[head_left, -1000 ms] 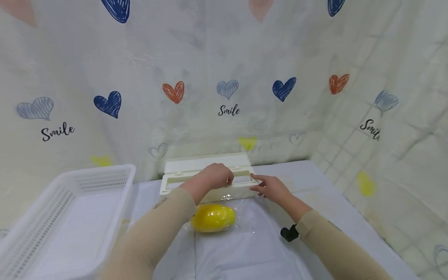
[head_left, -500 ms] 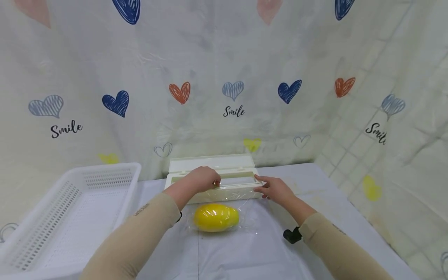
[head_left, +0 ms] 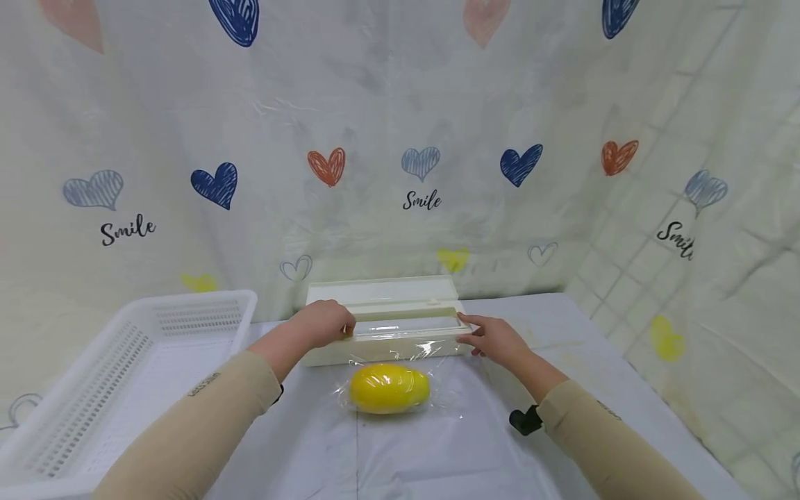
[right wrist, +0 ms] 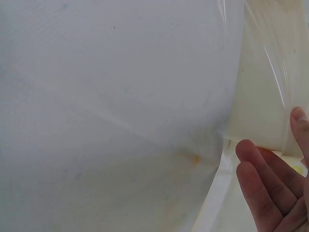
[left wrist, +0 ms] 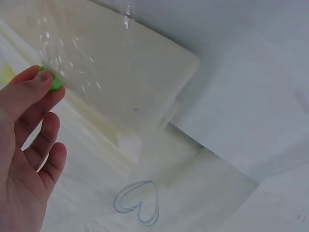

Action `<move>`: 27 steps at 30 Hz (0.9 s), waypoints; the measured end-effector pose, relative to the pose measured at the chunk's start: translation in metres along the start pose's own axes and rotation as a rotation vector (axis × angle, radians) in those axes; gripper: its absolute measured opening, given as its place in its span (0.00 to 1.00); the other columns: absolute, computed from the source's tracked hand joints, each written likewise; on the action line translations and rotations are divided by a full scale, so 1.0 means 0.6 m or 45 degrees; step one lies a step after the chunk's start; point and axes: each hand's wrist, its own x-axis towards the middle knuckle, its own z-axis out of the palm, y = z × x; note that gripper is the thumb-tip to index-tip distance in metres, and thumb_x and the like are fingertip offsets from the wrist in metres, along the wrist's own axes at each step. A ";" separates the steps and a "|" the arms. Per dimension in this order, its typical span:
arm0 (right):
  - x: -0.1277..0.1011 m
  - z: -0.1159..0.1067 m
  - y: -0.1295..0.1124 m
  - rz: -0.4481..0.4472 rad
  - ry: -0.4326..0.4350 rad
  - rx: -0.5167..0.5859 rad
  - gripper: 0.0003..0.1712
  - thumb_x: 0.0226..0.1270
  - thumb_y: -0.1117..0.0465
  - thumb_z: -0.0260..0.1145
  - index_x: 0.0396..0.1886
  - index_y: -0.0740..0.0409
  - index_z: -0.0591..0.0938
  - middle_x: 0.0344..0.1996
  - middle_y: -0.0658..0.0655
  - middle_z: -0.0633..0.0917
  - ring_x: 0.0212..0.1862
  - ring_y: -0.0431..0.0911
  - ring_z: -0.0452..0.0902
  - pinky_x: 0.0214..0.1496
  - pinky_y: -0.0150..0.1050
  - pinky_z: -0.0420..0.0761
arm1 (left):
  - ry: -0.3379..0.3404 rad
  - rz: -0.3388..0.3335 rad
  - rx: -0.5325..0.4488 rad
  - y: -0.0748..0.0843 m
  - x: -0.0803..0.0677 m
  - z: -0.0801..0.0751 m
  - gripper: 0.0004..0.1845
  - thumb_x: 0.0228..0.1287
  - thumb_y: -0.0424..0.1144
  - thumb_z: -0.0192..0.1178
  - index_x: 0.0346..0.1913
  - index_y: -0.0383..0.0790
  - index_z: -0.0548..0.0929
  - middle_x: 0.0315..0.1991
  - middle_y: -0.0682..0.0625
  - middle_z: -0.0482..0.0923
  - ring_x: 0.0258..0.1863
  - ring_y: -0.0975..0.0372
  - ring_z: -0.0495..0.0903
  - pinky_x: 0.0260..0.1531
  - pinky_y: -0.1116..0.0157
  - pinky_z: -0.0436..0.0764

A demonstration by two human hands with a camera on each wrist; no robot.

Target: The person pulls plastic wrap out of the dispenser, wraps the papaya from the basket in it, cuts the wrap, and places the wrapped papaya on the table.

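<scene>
The left hand (head_left: 323, 323) has slid leftward along the wrap dispenser (head_left: 387, 326), grip pinching its green slider (left wrist: 54, 79); right hand (head_left: 494, 338) rests spread at the dispenser's end.

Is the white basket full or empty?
Empty: the white basket shows only its bare slotted floor and walls in the head view.
</scene>
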 end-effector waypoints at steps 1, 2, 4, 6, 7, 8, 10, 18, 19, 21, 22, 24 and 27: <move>0.000 0.000 0.000 0.001 0.000 -0.005 0.39 0.63 0.48 0.71 0.73 0.46 0.70 0.44 0.57 0.88 0.28 0.43 0.81 0.33 0.36 0.79 | 0.005 0.003 -0.007 -0.005 -0.006 0.001 0.06 0.64 0.34 0.66 0.36 0.51 0.88 0.29 0.60 0.80 0.30 0.62 0.75 0.36 0.62 0.77; 0.000 0.000 0.000 0.006 0.000 -0.004 0.39 0.63 0.48 0.71 0.73 0.45 0.70 0.44 0.57 0.88 0.28 0.43 0.81 0.33 0.36 0.79 | 0.010 0.000 -0.010 -0.010 -0.011 0.001 0.06 0.63 0.34 0.66 0.35 0.50 0.88 0.29 0.59 0.79 0.29 0.62 0.74 0.35 0.62 0.77; 0.000 0.001 0.000 0.002 -0.007 -0.018 0.39 0.63 0.48 0.71 0.73 0.46 0.70 0.43 0.57 0.88 0.28 0.44 0.81 0.32 0.37 0.78 | 0.018 -0.007 -0.015 -0.017 -0.022 0.001 0.06 0.63 0.32 0.66 0.34 0.49 0.88 0.28 0.59 0.79 0.29 0.62 0.73 0.35 0.62 0.77; -0.001 0.001 -0.001 0.007 -0.012 -0.025 0.39 0.63 0.47 0.71 0.73 0.45 0.70 0.42 0.57 0.88 0.28 0.44 0.81 0.32 0.37 0.78 | 0.024 -0.002 -0.006 -0.024 -0.032 -0.001 0.07 0.62 0.31 0.65 0.33 0.48 0.87 0.27 0.59 0.79 0.28 0.61 0.73 0.35 0.62 0.77; 0.000 0.001 0.000 0.007 -0.014 -0.032 0.39 0.63 0.47 0.71 0.73 0.45 0.70 0.42 0.56 0.88 0.28 0.44 0.81 0.32 0.37 0.77 | 0.026 -0.003 0.002 -0.028 -0.037 -0.002 0.07 0.61 0.30 0.65 0.33 0.48 0.87 0.27 0.58 0.79 0.28 0.61 0.73 0.34 0.62 0.77; 0.000 0.001 0.000 0.010 -0.015 -0.036 0.39 0.63 0.47 0.71 0.73 0.45 0.70 0.42 0.56 0.88 0.28 0.44 0.81 0.32 0.37 0.77 | 0.023 -0.016 0.011 -0.032 -0.042 -0.003 0.08 0.61 0.30 0.65 0.32 0.48 0.87 0.27 0.59 0.79 0.28 0.61 0.73 0.34 0.63 0.77; 0.000 0.001 0.000 0.018 -0.015 -0.038 0.39 0.63 0.46 0.71 0.73 0.44 0.70 0.42 0.56 0.88 0.28 0.44 0.81 0.32 0.37 0.77 | 0.019 -0.032 0.027 -0.040 -0.053 -0.005 0.09 0.59 0.29 0.65 0.31 0.48 0.87 0.27 0.58 0.79 0.27 0.62 0.72 0.33 0.63 0.77; -0.001 -0.001 0.000 0.024 -0.013 -0.015 0.39 0.63 0.46 0.70 0.73 0.45 0.70 0.45 0.57 0.88 0.28 0.43 0.81 0.33 0.37 0.78 | 0.030 -0.072 0.032 -0.050 -0.089 -0.020 0.08 0.56 0.29 0.64 0.30 0.48 0.85 0.28 0.57 0.80 0.26 0.62 0.73 0.32 0.62 0.76; -0.001 -0.001 0.000 0.026 -0.013 -0.010 0.39 0.63 0.46 0.70 0.73 0.45 0.70 0.45 0.57 0.88 0.28 0.43 0.81 0.33 0.37 0.78 | 0.033 -0.075 0.032 -0.047 -0.091 -0.022 0.07 0.56 0.29 0.65 0.30 0.47 0.85 0.28 0.57 0.80 0.27 0.62 0.73 0.32 0.62 0.77; -0.001 -0.002 -0.001 0.028 -0.017 -0.004 0.39 0.63 0.46 0.70 0.73 0.45 0.70 0.45 0.57 0.88 0.29 0.43 0.81 0.34 0.37 0.78 | 0.024 -0.114 0.043 -0.041 -0.092 -0.022 0.06 0.57 0.31 0.65 0.30 0.47 0.84 0.28 0.57 0.79 0.27 0.62 0.73 0.33 0.61 0.77; -0.001 -0.003 -0.002 0.029 -0.018 -0.004 0.39 0.63 0.46 0.70 0.73 0.45 0.70 0.45 0.57 0.87 0.29 0.43 0.81 0.34 0.37 0.78 | 0.022 -0.131 0.057 -0.038 -0.092 -0.022 0.05 0.58 0.33 0.67 0.29 0.47 0.83 0.27 0.57 0.79 0.27 0.62 0.73 0.33 0.61 0.77; -0.001 -0.003 -0.003 0.027 -0.023 -0.007 0.39 0.63 0.46 0.70 0.73 0.45 0.70 0.45 0.57 0.88 0.29 0.43 0.81 0.34 0.37 0.78 | 0.023 -0.163 0.105 -0.031 -0.089 -0.017 0.07 0.59 0.40 0.69 0.27 0.48 0.82 0.25 0.58 0.77 0.25 0.62 0.73 0.31 0.61 0.76; 0.001 -0.004 -0.004 0.017 -0.024 -0.011 0.39 0.64 0.46 0.70 0.73 0.45 0.70 0.44 0.57 0.88 0.29 0.43 0.81 0.34 0.38 0.78 | 0.038 -0.208 0.157 -0.025 -0.082 -0.006 0.14 0.57 0.50 0.71 0.25 0.47 0.80 0.22 0.58 0.75 0.23 0.61 0.72 0.29 0.61 0.76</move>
